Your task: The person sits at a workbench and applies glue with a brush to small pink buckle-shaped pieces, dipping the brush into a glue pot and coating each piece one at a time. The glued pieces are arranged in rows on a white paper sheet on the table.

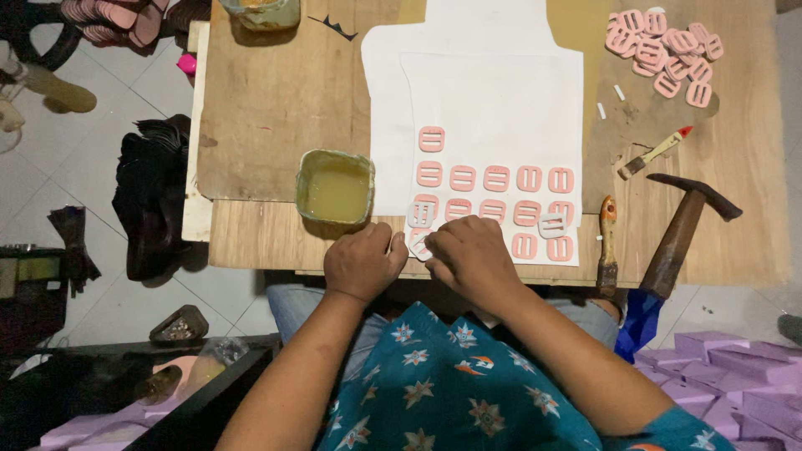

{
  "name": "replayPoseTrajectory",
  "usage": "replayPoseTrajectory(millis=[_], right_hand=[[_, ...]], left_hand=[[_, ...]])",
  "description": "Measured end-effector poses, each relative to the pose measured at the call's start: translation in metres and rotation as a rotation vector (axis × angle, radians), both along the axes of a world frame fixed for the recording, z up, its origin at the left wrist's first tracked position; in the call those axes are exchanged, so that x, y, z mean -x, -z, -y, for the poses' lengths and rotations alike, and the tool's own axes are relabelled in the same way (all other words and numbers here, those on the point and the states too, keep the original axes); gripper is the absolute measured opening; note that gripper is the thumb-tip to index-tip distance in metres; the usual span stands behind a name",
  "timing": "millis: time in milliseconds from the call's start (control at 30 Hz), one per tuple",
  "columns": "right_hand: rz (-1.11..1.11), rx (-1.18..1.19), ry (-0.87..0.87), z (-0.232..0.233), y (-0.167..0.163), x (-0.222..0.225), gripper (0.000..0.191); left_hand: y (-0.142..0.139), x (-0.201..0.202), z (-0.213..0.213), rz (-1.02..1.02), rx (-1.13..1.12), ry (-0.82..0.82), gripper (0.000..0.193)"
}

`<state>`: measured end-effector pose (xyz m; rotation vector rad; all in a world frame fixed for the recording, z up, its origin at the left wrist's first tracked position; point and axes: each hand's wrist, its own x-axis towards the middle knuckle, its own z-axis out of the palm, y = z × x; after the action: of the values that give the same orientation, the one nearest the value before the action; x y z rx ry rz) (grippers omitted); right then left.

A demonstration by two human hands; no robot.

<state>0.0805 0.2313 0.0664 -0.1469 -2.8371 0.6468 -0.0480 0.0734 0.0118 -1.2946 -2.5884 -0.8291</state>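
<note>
**Pink buckles laid out on white paper**

Pink slotted buckle point(420, 244), small and rectangular, sat at the near edge of the white paper sheet point(493, 100), pinched between both hands. The left hand point(363, 261) and right hand point(470, 255) were curled, fingertips pressed together on it. Rows of buckles point(494, 194) lay beyond. Beside them stood a square glue tub point(335, 188), with a hammer point(681, 230) on the worn wooden table point(267, 108).

Teal garment point(455, 384) over the torso, printed with pale star-like flowers and small orange-and-white motifs. Short sleeves; forearms bare. Left hand point(363, 263) and right hand point(472, 259) ungloved, no rings or watch visible.
</note>
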Motion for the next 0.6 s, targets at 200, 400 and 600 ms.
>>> replayPoseTrajectory(millis=[200, 400, 600], right_hand=[[-0.056, 0.024, -0.022, 0.005, 0.001, 0.0, 0.033], [-0.063, 0.041, 0.022, 0.005, 0.007, -0.001, 0.022], [-0.154, 0.194, 0.215, -0.025, 0.009, 0.0, 0.013]], left_hand=[[-0.001, 0.0, 0.001, -0.007, 0.002, 0.006, 0.028], [0.0, 0.0, 0.001, 0.026, 0.024, 0.006, 0.029], [0.002, 0.0, 0.001, 0.019, 0.023, -0.001, 0.028]])
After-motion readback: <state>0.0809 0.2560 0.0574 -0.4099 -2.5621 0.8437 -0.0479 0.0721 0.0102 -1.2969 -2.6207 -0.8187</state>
